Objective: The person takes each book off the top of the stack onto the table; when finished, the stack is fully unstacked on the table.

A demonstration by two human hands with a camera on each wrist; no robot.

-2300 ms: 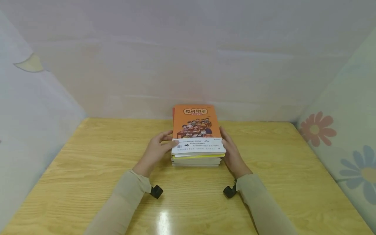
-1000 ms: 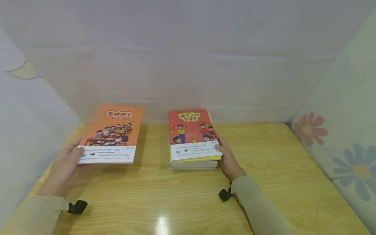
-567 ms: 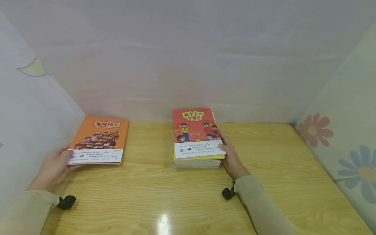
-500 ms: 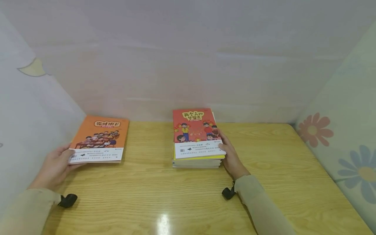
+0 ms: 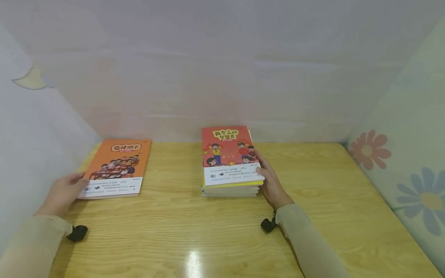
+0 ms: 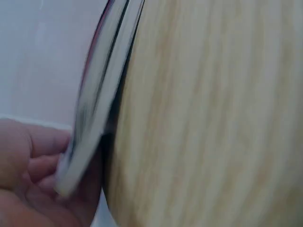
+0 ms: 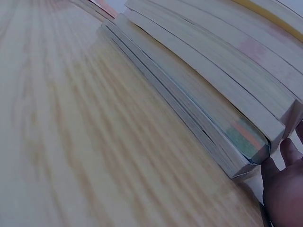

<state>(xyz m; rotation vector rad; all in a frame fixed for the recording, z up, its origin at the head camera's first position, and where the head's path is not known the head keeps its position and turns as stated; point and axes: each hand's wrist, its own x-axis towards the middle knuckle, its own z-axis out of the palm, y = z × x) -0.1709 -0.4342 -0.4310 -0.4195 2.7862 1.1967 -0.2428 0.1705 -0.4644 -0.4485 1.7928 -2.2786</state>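
Note:
In the head view, an orange-covered book [image 5: 116,158] with a white band lies at the table's left. My left hand [image 5: 62,193] holds its left edge. In the left wrist view, the page edges [image 6: 111,61] look like two layers, blurred, with fingers [image 6: 80,198] under the near corner and a dark gap beneath. Toward the middle stands a stack of books [image 5: 229,191], topped by a red-covered book [image 5: 227,148] with a white band. My right hand [image 5: 272,185] rests against the stack's right side, its thumb at the band's edge. In the right wrist view, fingertips touch the stack's lower corner.
The wooden table [image 5: 167,227] carries both piles near its back edge. A pale back wall [image 5: 222,69] rises behind, with side walls at left and right. Flower prints [image 5: 372,150] mark the right wall. A black wrist camera [image 5: 77,233] sits below the left sleeve, another below the right.
My left hand has taken the orange book off the stack, carried it left and lowered it to the table. The red book is now uncovered. My right hand has stayed at the stack.

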